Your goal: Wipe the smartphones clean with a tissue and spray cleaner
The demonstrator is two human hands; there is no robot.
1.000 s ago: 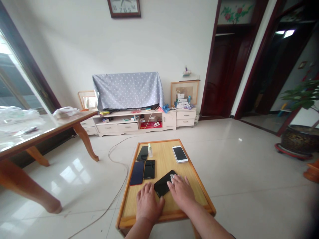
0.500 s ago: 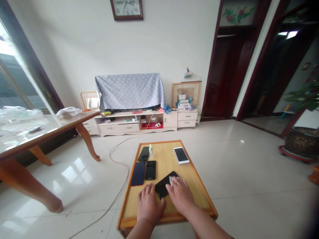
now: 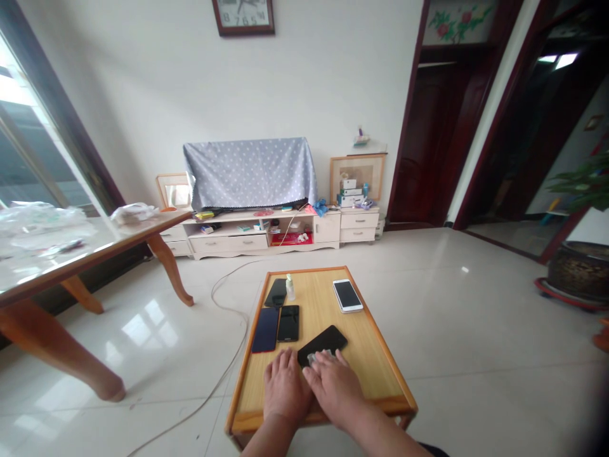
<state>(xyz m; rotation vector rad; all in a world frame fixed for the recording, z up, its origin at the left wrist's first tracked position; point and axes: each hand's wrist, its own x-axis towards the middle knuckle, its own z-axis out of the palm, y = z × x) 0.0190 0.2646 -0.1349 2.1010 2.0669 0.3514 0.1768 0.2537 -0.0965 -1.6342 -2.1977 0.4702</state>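
My left hand [image 3: 285, 387] lies flat on a low wooden tray table [image 3: 366, 343], its fingers beside the lower left corner of a black smartphone [image 3: 328, 341]. My right hand [image 3: 333, 387] presses a small whitish wipe [image 3: 318, 357] onto that phone's near edge, and the fingers hide part of the wipe. Further up the tray lie a dark blue smartphone [image 3: 265, 330], a black smartphone [image 3: 288, 322] and another black smartphone [image 3: 276, 292]. A small clear bottle [image 3: 290, 287] stands beside them, and a white smartphone [image 3: 347, 296] lies screen up at the far right.
A pale cable [image 3: 235, 304] curves across the tiled floor left of the tray. A glass-topped table [image 3: 57, 254] with wooden legs stands to the left. A potted plant's dark pot [image 3: 580, 273] stands at the right, and a cream cabinet [image 3: 223, 243] lines the far wall.
The black phone under my right hand has turned to lie flatter across the tray. My right hand has moved left and nearer, closing on my left hand.
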